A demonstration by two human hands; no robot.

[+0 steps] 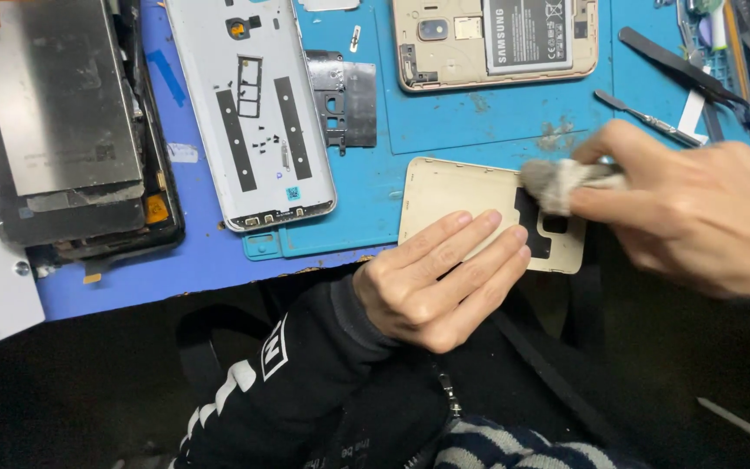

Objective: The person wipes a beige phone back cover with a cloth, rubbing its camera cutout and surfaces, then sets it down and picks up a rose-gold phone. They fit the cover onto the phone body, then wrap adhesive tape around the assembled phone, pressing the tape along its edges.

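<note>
While overhanging mat edge [323, 247]: gold cover [453, 195].

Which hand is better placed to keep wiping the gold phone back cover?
Right. The right hand already pinches the grey cloth wad on the gold phone back cover; the left hand lies flat, steadying it.

A gold phone back cover [457, 195] lies inside-up at the blue mat's near edge, a grey wad [557, 181] pressed on it

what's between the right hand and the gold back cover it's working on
A grey wad of cloth, pinched in the right hand, sits between its fingers and the gold back cover. The left hand presses directly on the cover.
</note>
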